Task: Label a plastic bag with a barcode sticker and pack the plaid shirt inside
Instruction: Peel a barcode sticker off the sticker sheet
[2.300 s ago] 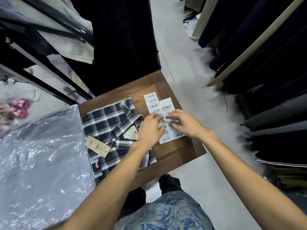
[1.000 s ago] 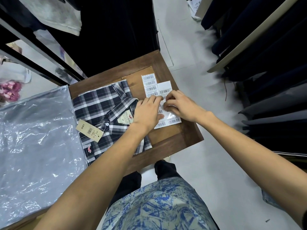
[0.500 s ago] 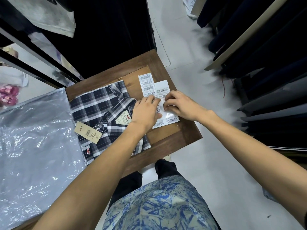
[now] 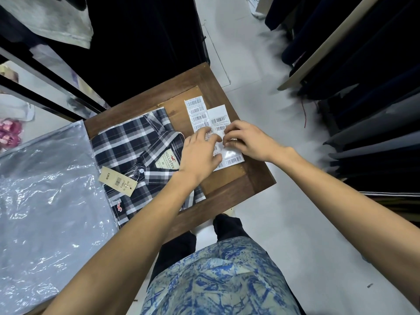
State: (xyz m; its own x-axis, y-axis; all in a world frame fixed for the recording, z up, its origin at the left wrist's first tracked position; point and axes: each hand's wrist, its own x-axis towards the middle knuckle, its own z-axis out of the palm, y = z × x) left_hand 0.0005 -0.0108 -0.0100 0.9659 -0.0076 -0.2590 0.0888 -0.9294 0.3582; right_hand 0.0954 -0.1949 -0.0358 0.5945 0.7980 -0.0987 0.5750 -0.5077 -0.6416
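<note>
My right hand (image 4: 248,142) has its fingers (image 4: 231,134) pinched together on a barcode sticker (image 4: 227,142) at the middle of the sticker sheet (image 4: 218,114). My left hand (image 4: 200,153) lies flat on the sheet just beside it, fingers loosely spread, gripping nothing. The sheet rests on the wooden table (image 4: 227,192). To the left lies the folded plaid shirt (image 4: 134,146) (its price tag (image 4: 118,181) on top), and further left the clear plastic bag (image 4: 50,201), flat and touching the shirt's edge.

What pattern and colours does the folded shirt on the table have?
The shirt is plaid: navy, white and grey; head view.
</note>
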